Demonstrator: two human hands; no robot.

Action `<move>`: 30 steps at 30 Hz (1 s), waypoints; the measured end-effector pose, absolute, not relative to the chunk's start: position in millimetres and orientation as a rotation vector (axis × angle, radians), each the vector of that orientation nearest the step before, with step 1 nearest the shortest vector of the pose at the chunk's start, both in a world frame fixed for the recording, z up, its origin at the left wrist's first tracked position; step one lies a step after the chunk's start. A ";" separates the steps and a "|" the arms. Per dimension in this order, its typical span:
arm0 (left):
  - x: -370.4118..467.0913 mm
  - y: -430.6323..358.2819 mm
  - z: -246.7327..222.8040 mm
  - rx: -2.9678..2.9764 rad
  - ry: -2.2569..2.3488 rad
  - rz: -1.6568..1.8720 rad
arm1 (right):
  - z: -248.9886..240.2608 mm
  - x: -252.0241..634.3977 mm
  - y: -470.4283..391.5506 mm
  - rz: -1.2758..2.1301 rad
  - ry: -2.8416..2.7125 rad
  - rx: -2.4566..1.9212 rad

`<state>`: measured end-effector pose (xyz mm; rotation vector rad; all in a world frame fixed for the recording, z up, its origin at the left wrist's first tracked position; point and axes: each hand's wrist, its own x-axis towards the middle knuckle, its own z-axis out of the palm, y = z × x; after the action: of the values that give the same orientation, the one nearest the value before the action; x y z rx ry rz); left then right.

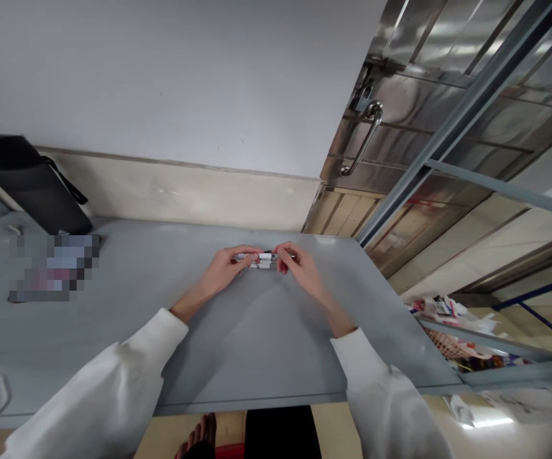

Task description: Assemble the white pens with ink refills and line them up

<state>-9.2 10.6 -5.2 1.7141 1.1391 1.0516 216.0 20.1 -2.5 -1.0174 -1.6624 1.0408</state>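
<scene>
Several slim pens [265,260] with white labels lie side by side, held crosswise above the grey tabletop [257,344] near its far part. My left hand [231,264] pinches their left ends between thumb and fingers. At the right ends, my right hand [296,262] grips them the same way. Both hands are at about the same height, with the white labels showing between them. The pen ends are partly hidden by my fingers.
A dark bottle [41,191] with a strap stands at the back left, beside a pixelated flat object [58,268]. A white cable [3,389] is at the left edge. Metal frame bars [400,191] rise on the right, near a pink basket [445,344].
</scene>
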 end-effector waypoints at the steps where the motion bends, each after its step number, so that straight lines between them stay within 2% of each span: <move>1: -8.8 10.5 -5.1 1.703 1.137 1.050 | -3.2 215.7 20.4 1.051 -1.657 -1.026; 6: -8.0 9.6 -3.8 1.694 1.117 1.074 | -5.8 217.2 23.4 1.101 -1.622 -1.069; 11: -9.6 8.3 -3.3 1.703 1.147 1.072 | -4.7 219.7 24.8 0.993 -1.654 -1.041; 16: -11.5 11.3 -9.4 1.729 1.124 1.092 | -9.6 216.9 26.8 1.069 -1.606 -1.119; 24: -10.2 11.5 -10.0 1.751 1.135 1.115 | -5.7 218.4 25.4 1.001 -1.648 -1.017; 30: -7.8 9.1 -5.6 1.738 1.116 1.092 | -6.5 218.7 24.3 1.090 -1.600 -1.093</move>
<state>-7.8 9.1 -5.6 1.7376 1.1164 1.0925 218.7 24.3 -6.5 -1.0929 -1.6001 1.0902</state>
